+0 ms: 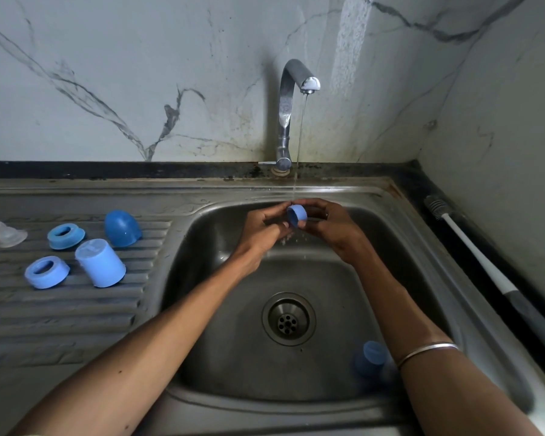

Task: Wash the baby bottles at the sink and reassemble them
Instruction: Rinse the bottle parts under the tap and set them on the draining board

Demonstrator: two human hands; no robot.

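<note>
While water runs from the tap (297, 89), both hands, left (261, 229) and right (329, 226), grip a blue ring (296, 215) over the sink (202, 309) (remaining parts rest on the drainboard (60, 316)).

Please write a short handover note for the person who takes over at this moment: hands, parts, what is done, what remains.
Both hands, left hand and right hand, hold a small blue cap under the running tap.
On the draining board: two blue rings, a blue cup, a blue dome cover, a clear teat.
Another blue part lies in the sink. The bottle brush is on the right.
Left: finish rinsing, wash that part, reassemble.
</note>
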